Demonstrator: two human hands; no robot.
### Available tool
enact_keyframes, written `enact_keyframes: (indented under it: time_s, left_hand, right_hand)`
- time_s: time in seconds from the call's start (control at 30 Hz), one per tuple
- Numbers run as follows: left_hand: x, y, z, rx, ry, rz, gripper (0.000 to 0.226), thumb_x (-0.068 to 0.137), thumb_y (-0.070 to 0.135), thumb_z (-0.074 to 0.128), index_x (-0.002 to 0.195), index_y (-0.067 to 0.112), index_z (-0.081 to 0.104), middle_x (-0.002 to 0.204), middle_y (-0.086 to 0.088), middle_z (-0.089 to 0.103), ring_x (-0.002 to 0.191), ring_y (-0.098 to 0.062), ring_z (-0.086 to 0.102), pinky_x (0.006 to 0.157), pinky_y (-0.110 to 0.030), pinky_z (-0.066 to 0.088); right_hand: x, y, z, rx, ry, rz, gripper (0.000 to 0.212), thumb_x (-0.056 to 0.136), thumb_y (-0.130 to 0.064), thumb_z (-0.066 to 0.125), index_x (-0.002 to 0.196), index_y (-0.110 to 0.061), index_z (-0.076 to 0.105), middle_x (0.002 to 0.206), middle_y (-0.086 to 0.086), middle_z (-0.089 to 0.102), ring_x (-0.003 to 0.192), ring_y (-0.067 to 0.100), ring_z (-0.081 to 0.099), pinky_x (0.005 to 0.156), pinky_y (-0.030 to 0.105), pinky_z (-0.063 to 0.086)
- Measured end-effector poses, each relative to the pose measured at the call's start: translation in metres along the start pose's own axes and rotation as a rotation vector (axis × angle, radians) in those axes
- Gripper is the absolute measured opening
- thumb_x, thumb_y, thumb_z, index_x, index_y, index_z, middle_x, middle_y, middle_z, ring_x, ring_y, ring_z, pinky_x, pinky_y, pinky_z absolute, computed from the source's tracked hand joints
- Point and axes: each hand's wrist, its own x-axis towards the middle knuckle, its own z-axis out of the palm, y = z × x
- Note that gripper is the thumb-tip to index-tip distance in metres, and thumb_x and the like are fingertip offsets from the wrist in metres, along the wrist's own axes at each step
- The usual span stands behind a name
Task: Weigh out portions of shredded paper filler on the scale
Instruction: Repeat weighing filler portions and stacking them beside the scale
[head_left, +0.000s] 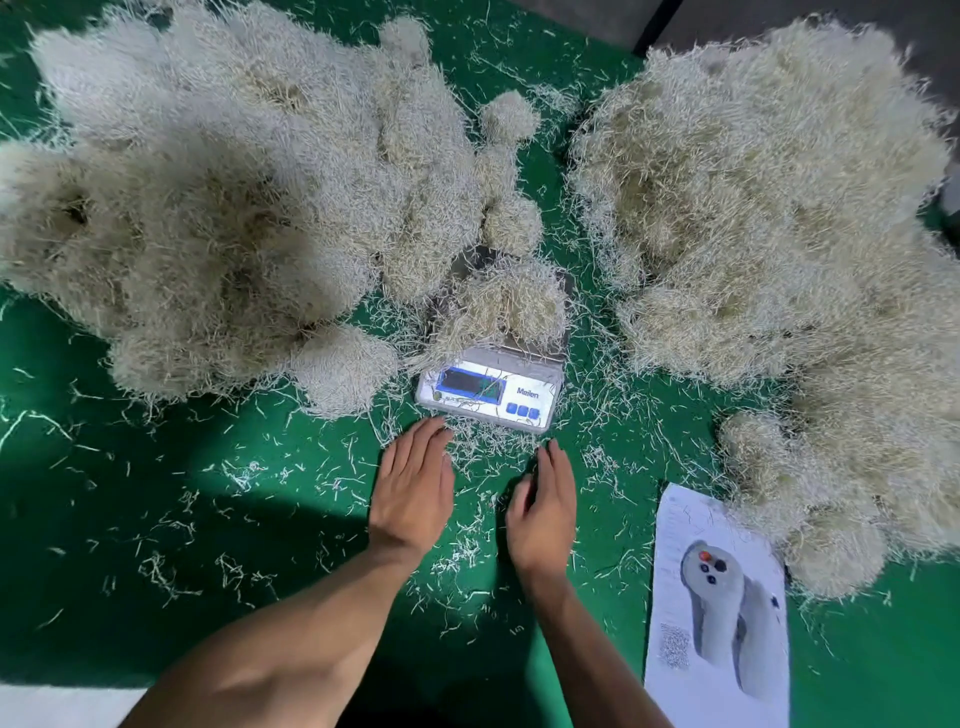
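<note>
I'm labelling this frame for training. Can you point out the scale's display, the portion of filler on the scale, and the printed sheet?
scale's display (471, 383): head view, centre of the dark screen.
portion of filler (503, 306): head view, middle of the clump on the platform.
printed sheet (675, 525): head view, upper white area.

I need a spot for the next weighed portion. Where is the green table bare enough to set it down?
Freest is the green table near left, between the left pile and the left hand; only stray shreds lie there. A narrower strip runs between the right hand and the printed sheet. Crowded: around the scale, and the right side under the right pile.
</note>
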Motion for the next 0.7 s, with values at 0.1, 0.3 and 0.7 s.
enact_keyframes:
  time_s: [0.1, 0.3, 0.7]
  left_hand:
    - [0.001, 0.0, -0.001, 0.0, 0.003, -0.005, 0.044, 0.106, 0.027, 0.033, 0.14, 0.011, 0.055, 0.151, -0.004, 0.048, 0.142, -0.019, 0.039, 0.121, -0.041, 0.028]
    - [0.002, 0.007, -0.006, -0.019, 0.022, -0.035, 0.039, 0.105, 0.024, 0.044, 0.139, 0.01, 0.056, 0.148, -0.004, 0.051, 0.139, -0.018, 0.042, 0.121, -0.039, 0.029]
    - [0.137, 0.047, -0.084, -0.606, 0.129, -0.307, 0.056, 0.108, 0.046, 0.026, 0.16, 0.026, 0.017, 0.167, 0.006, 0.016, 0.149, -0.003, 0.011, 0.123, -0.032, 0.009]
  right_hand:
    - [0.002, 0.003, 0.002, -0.034, 0.02, -0.003, 0.047, 0.102, -0.021, 0.053, 0.146, -0.004, 0.053, 0.157, 0.007, 0.045, 0.148, 0.023, 0.035, 0.123, 0.044, 0.03]
    - [0.026, -0.003, -0.019, 0.025, 0.025, 0.043, 0.038, 0.104, -0.023, 0.051, 0.136, -0.005, 0.058, 0.135, 0.011, 0.063, 0.126, 0.025, 0.057, 0.113, 0.042, 0.043]
    - [0.205, -0.133, -0.054, 0.545, -0.136, 0.023, 0.065, 0.1, -0.063, 0.045, 0.152, -0.023, 0.044, 0.153, 0.005, 0.05, 0.132, 0.018, 0.053, 0.107, 0.039, 0.045]
